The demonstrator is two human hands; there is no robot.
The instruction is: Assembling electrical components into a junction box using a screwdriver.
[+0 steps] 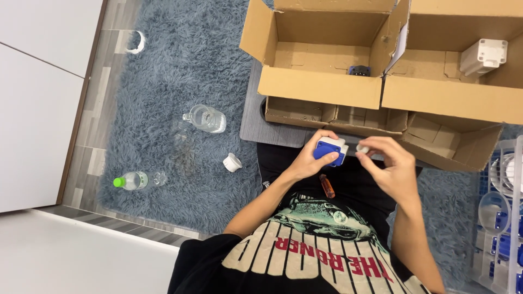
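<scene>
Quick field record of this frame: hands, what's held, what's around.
left hand: holds blue and white block
right hand: pinches small white part beside the block
lap: orange-handled tool
boxes: open cardboard boxes ahead; one holds a white part
rug: clear bottle, green-capped bottle, white cap

Left hand [317, 155] curled closed, right hand [388, 163] fingertips pinched, forearms bare.
</scene>
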